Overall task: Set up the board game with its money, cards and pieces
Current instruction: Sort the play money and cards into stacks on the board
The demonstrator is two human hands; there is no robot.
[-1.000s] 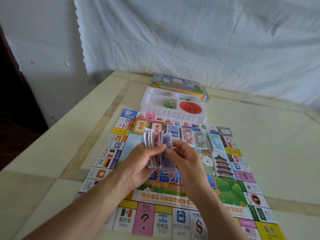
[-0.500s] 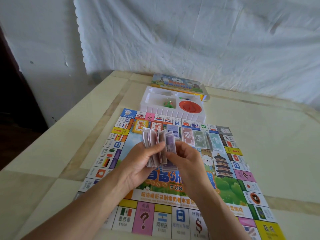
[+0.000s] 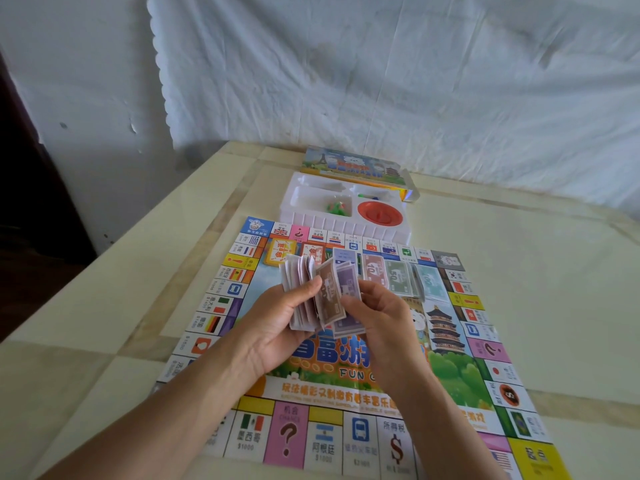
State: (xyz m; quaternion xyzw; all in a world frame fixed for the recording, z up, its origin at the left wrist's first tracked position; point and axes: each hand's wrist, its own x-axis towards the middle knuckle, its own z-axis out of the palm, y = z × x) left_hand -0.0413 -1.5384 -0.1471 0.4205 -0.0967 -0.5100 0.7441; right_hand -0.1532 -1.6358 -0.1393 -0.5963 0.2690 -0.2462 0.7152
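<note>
Head view shows the left hand [image 3: 277, 327] gripping the wad of play money [image 3: 303, 292] above the board [image 3: 287, 434], where a brown note [image 3: 329, 296] now fans out beside the purple note [image 3: 347, 284] the right hand [image 3: 379, 317] pinches, so sorting by denomination seems midway, with sorted piles [image 3: 398, 277] already laid on the board.

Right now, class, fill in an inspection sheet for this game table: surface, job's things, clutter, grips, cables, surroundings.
Surface: table, pale, with the board flat on it.
Job's things: bills fanned between both grips; bill piles on the board's far side; tray behind it holds green pieces and a red disc.
Clutter: box behind the tray.
Grips: left grip holds the bills; right grip pinches a purple bill.
Cables: nothing seen.
Surroundings: white cloth hanging behind the table.
</note>
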